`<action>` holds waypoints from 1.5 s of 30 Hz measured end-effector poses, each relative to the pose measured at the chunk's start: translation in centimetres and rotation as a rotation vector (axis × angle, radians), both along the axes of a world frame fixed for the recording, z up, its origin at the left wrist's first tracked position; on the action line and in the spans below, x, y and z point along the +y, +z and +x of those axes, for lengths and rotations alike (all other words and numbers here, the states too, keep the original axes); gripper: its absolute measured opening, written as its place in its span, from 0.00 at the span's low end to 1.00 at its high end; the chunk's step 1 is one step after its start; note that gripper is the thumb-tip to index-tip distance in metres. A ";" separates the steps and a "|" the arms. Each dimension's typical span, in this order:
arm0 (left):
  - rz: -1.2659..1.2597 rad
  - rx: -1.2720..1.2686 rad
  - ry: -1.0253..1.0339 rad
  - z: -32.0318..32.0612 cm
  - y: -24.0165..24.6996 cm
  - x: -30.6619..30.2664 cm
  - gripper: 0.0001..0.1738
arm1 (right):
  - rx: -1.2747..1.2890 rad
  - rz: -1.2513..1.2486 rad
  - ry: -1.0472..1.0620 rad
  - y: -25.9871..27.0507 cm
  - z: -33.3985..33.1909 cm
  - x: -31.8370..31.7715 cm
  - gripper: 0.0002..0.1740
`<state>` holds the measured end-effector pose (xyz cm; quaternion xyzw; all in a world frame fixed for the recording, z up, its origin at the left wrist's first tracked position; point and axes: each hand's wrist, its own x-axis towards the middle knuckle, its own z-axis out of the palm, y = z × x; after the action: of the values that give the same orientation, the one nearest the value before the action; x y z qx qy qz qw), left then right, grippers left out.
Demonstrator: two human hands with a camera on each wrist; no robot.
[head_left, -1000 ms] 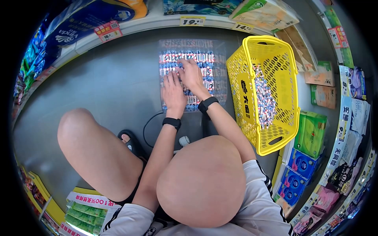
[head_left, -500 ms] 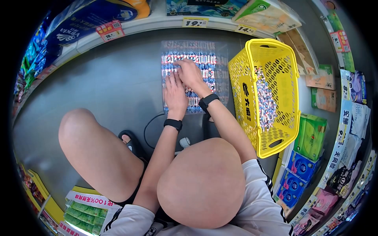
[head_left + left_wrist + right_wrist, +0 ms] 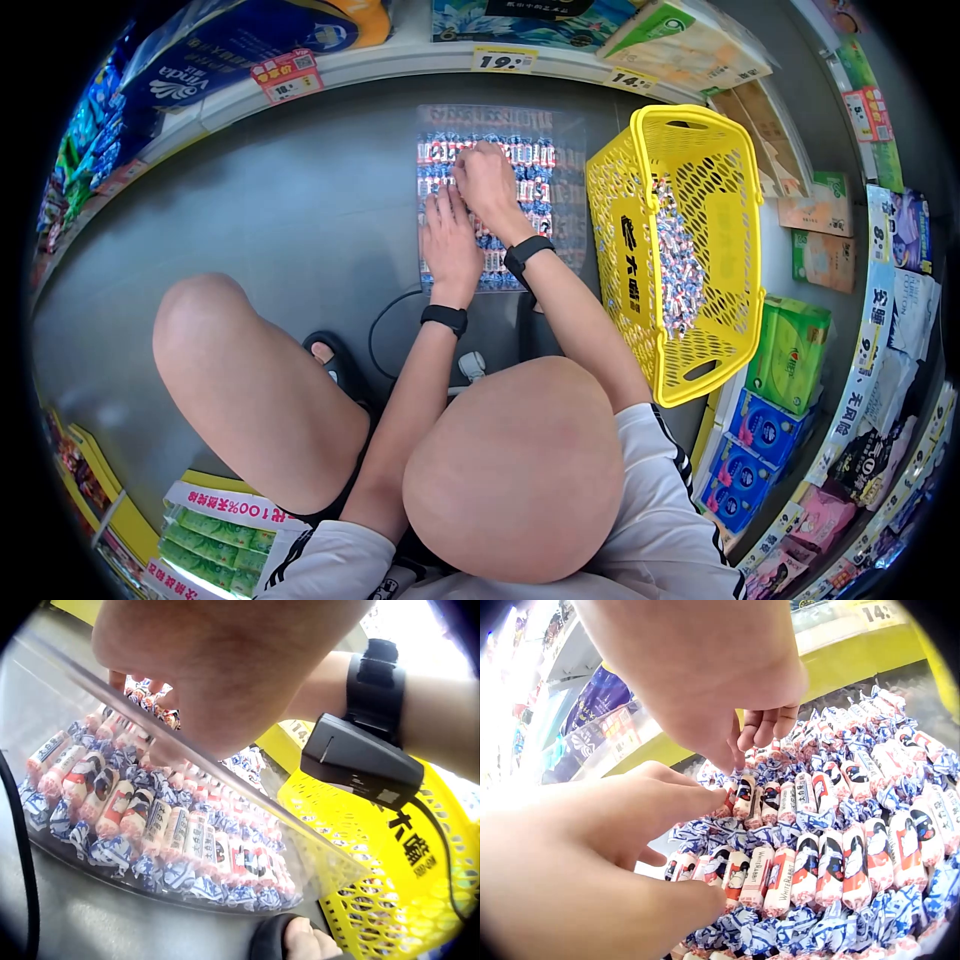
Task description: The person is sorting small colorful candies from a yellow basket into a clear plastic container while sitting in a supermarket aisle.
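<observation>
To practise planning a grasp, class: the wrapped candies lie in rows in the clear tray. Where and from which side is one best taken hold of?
Pinch a candy across its round middle, coming down from above. The candies lie flat, packed side by side, twisted blue ends meeting the next rows, and the clear tray has walls, so a sideways approach looks blocked.

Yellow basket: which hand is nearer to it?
Right. The right hand is over the candies, closer to the yellow basket; the left hand rests on them farther away.
</observation>
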<state>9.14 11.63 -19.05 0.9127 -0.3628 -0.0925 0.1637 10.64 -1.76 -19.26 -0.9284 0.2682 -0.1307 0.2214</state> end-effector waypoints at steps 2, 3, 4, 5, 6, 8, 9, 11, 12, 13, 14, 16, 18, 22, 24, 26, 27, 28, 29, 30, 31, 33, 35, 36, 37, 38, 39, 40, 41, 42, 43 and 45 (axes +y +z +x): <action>0.001 0.003 0.000 0.0 0.1 -0.1 0.46 | 0.004 0.004 -0.015 -0.3 0.3 0.1 0.07; -0.002 0.010 -0.003 0.0 0.2 -0.1 0.45 | 0.009 0.007 -0.031 -0.7 0.4 0.1 0.07; -0.004 0.017 -0.007 0.1 0.3 -0.1 0.44 | 0.008 0.009 -0.030 -1.1 0.6 -0.1 0.07; -0.001 0.017 -0.007 0.1 0.3 -0.2 0.44 | 0.011 -0.021 -0.027 -1.5 0.8 -0.2 0.08; -0.006 0.018 -0.013 0.1 0.3 -0.1 0.43 | 0.015 -0.050 -0.025 -1.3 0.9 -0.1 0.08; -0.012 0.016 -0.019 0.2 0.3 -0.2 0.43 | -0.006 -0.029 -0.024 -0.7 1.1 0.0 0.11; -0.035 -0.005 -0.016 0.2 0.2 -0.2 0.42 | 0.042 0.050 -0.078 -0.6 1.3 0.0 0.12; -0.055 -0.026 -0.014 0.2 0.0 -0.2 0.42 | 0.092 0.132 -0.132 -0.3 1.5 0.0 0.13; -0.048 -0.017 -0.013 0.2 0.2 -0.3 0.42 | 0.111 0.118 -0.139 -0.4 1.7 0.0 0.13; -0.041 -0.008 -0.011 0.2 0.3 -0.3 0.42 | 0.131 0.105 -0.145 -0.4 1.8 -0.1 0.13; -0.040 -0.008 -0.011 0.2 0.5 -0.3 0.42 | 0.131 0.106 -0.145 -0.5 2.0 -0.2 0.13; -0.031 0.022 -0.018 0.3 0.5 -0.2 0.42 | 0.241 0.199 -0.193 0.2 2.5 -0.2 0.12; -0.047 0.011 -0.013 0.3 0.6 -0.2 0.43 | 0.239 0.235 -0.225 0.5 2.7 -0.1 0.12; -0.010 0.040 -0.020 0.3 1.0 0.0 0.49 | 0.205 0.375 -0.297 0.5 2.9 -0.5 0.12; -0.003 0.022 -0.019 0.3 0.6 0.1 0.51 | 0.201 0.350 -0.292 0.4 2.8 -0.7 0.11; 0.000 0.005 -0.022 0.1 -0.2 0.0 0.53 | 0.182 0.375 -0.290 0.4 2.7 -1.0 0.11; -0.022 -0.025 -0.012 0.1 -0.3 -0.1 0.54 | 0.184 0.373 -0.291 0.5 2.6 -1.1 0.11; -0.043 -0.056 -0.001 0.1 -0.4 -0.1 0.54 | 0.178 0.389 -0.295 0.6 2.6 -1.2 0.11; -0.045 -0.054 0.000 0.2 -0.6 -0.2 0.54 | 0.173 0.405 -0.299 0.7 2.6 -1.3 0.12; -0.041 -0.042 -0.002 0.3 -0.3 -0.3 0.54 | 0.176 0.404 -0.300 0.5 2.4 -1.5 0.12; -0.038 -0.031 -0.003 0.3 -0.1 -0.3 0.54 | 0.175 0.425 -0.292 0.4 2.3 -1.6 0.12; -0.036 -0.028 -0.004 0.4 -0.1 -0.4 0.53 | 0.184 0.444 -0.280 -0.4 2.2 -2.0 0.10; -0.035 -0.027 -0.005 0.4 -0.3 -0.4 0.53 | 0.158 0.440 -0.270 -1.7 2.0 -2.1 0.10; -0.052 -0.034 0.006 0.3 -0.3 -0.4 0.52 | 0.131 0.437 -0.259 -1.7 2.0 -2.1 0.09; -0.069 -0.040 0.016 0.3 -0.4 -0.5 0.52 | 0.131 0.435 -0.260 -1.7 1.9 -2.2 0.09; -0.069 -0.039 0.015 0.3 -0.5 -0.4 0.52 | 0.134 0.437 -0.260 -1.8 1.9 -2.2 0.10; -0.065 -0.020 0.007 0.4 -0.3 -0.4 0.51 | 0.137 0.438 -0.259 -1.6 1.9 -2.2 0.10; -0.061 -0.001 0.000 0.4 0.0 -0.3 0.51 | 0.138 0.438 -0.258 -1.5 1.9 -2.2 0.10; -0.061 -0.001 0.001 0.5 0.3 -0.3 0.51 | 0.128 0.455 -0.266 -1.3 1.9 -2.1 0.10; -0.060 0.007 0.002 0.5 0.3 -0.4 0.51 | 0.117 0.472 -0.274 -1.1 1.9 -2.1 0.10; -0.059 0.014 0.003 0.5 0.4 -0.4 0.51 | 0.118 0.473 -0.272 -1.0 2.0 -2.1 0.10; -0.060 0.030 0.014 0.5 0.5 -0.4 0.52 | 0.097 0.501 -0.287 -0.8 2.1 -2.1 0.11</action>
<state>9.68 11.25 -18.59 0.9084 -0.3566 -0.0939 0.1970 12.76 -3.86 -20.03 -0.8024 0.4311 -0.0460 0.4102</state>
